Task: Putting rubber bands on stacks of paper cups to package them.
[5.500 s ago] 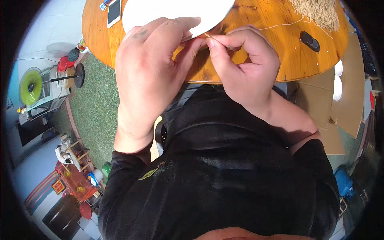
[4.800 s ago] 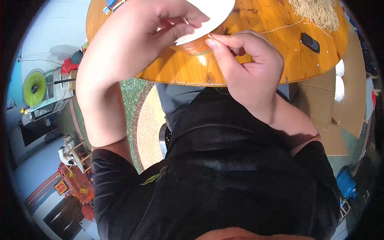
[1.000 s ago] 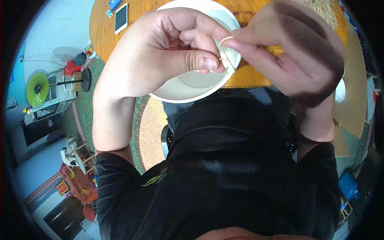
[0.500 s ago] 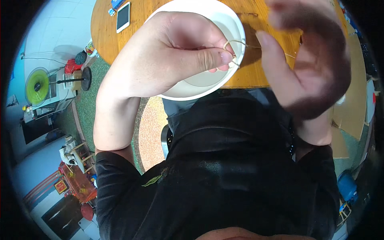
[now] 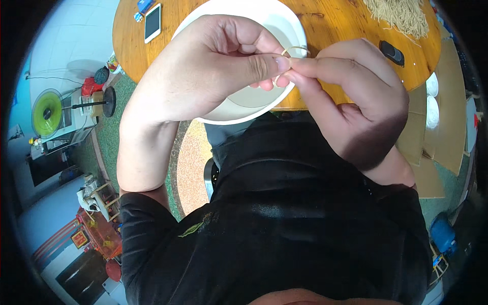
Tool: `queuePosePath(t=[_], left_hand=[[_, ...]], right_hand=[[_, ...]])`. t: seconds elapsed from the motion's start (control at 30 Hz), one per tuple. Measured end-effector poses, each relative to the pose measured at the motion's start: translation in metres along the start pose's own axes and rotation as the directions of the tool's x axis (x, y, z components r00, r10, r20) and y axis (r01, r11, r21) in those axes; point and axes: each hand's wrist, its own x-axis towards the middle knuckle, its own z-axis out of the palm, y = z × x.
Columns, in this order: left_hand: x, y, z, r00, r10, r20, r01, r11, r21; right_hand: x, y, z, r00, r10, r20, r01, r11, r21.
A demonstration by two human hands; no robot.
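A thin tan string (image 5: 296,48) is bent into a small loop between my two hands, over the right side of a large white bowl (image 5: 241,121). My left hand (image 5: 218,66) pinches it between thumb and forefinger, with the other fingers curled behind. Meeting it from the right, my right hand (image 5: 358,91) has its thumb and forefinger pressed together at the same spot, against the left thumb tip. The exact crossing of the string is hidden by the fingertips. Past my right hand, a heap of similar tan strings (image 5: 399,18) lies on the round wooden table (image 5: 335,30).
A small black oblong object (image 5: 392,53) sits near the strings. At the table's far left is a white phone (image 5: 152,23). A green-bladed fan (image 5: 48,113) stands to the left; cardboard sheets (image 5: 450,122) lie on the floor at right.
My right hand has come down and left from its raised, spread position to pinch beside my left fingertips. The strings and the black object behind it now show. My left hand keeps its pinch.
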Motion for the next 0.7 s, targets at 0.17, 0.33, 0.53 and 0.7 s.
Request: queuePosePath(t=[0.17, 0.33, 0.53, 0.7], left_hand=[[0.001, -0.001, 0.002, 1.000, 0.005, -0.010, -0.005, 0.998, -0.062], [-0.002, -0.001, 0.004, 0.999, 0.007, -0.035, -0.009, 0.999, -0.048], [0.000, 0.004, 0.007, 1.000, 0.023, -0.010, -0.023, 0.999, 0.033], [-0.002, -0.001, 0.007, 0.999, 0.030, -0.017, -0.030, 1.000, -0.001]], right_hand=[[0.002, 0.002, -0.004, 0.999, -0.022, 0.025, 0.023, 0.998, -0.050], [0.012, -0.010, -0.005, 0.996, -0.055, 0.073, 0.066, 0.983, -0.170], [-0.005, 0.005, 0.001, 1.000, 0.013, -0.019, -0.014, 1.000, -0.020], [-0.008, 0.006, 0.003, 1.000, 0.015, -0.015, -0.015, 0.999, 0.029]])
